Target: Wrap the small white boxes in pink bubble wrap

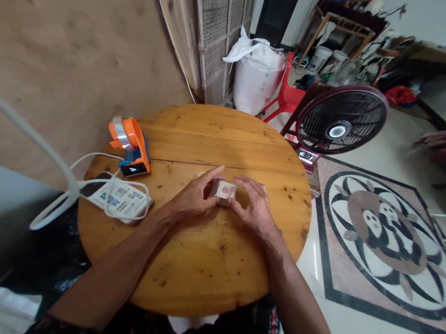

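Note:
A small box-shaped pack (226, 191) with a pale top and reddish print is on the round wooden table, between my two hands. My left hand (199, 194) curves around its left side, with the thumb at the near left corner and the fingers at the far left. On the other side, my right hand (253, 204) curves in with its thumb against the near right corner. The right fingertips reach toward the far edge of the pack. Whether the pack is lifted slightly or rests flat, I cannot tell.
An orange and blue tape dispenser (131, 145) stands at the table's left, behind a white printed power bank or box (121, 199) with a looped white cable (109, 212). A fan (337, 128) stands beyond the right edge. A white sack (258, 79) and red chair (288, 96) are behind.

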A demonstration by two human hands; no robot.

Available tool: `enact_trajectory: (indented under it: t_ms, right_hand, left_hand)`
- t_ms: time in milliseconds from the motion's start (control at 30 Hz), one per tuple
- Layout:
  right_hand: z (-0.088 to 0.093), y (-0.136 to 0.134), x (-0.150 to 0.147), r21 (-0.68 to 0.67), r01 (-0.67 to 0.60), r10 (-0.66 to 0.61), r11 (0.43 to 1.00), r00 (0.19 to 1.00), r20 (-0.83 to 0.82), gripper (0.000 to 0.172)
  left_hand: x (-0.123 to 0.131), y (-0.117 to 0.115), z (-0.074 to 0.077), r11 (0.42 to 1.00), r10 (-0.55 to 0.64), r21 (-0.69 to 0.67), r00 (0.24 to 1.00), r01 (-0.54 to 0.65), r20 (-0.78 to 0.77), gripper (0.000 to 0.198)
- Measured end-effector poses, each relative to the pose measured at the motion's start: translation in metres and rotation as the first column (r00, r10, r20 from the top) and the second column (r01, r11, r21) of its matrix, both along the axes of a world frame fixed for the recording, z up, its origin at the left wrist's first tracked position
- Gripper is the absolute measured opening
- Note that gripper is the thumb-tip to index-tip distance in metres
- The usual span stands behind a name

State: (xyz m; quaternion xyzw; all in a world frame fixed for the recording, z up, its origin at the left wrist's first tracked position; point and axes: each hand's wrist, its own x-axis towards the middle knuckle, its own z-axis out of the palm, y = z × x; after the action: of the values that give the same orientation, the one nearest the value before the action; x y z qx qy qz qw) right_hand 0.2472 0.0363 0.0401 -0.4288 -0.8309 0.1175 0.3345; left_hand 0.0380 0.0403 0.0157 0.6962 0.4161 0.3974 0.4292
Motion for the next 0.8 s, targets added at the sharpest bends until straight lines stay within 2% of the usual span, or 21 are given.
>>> enact_trajectory:
  t_ms: [167, 367, 533, 800]
  right_hand:
    - [-0.005, 0.001, -0.007, 0.033, 0.010, -0.010, 0.999, 1.000, -0.017, 0.028]
    - [-0.004, 0.000, -0.011, 0.073, 0.085, -0.086, 0.994, 0.996, 0.004, 0.016]
    - [-0.004, 0.000, -0.012, 0.098, 0.083, -0.084, 0.992, 0.996, 0.003, 0.019]
    - [-0.003, 0.000, -0.011, 0.046, 0.048, -0.047, 0.998, 0.999, -0.025, 0.020]
  left_hand:
    - [0.003, -0.002, 0.005, 1.000, -0.024, -0.018, 0.999, 0.025, 0.043, 0.076]
    - [0.002, -0.001, 0.006, 0.997, -0.023, 0.073, 0.999, 0.027, -0.049, 0.071]
    - [0.003, -0.001, 0.005, 0.994, -0.009, 0.111, 0.996, 0.019, -0.087, 0.070]
    - [0.007, -0.002, 0.009, 0.980, 0.055, 0.198, 0.989, -0.027, -0.139, 0.064]
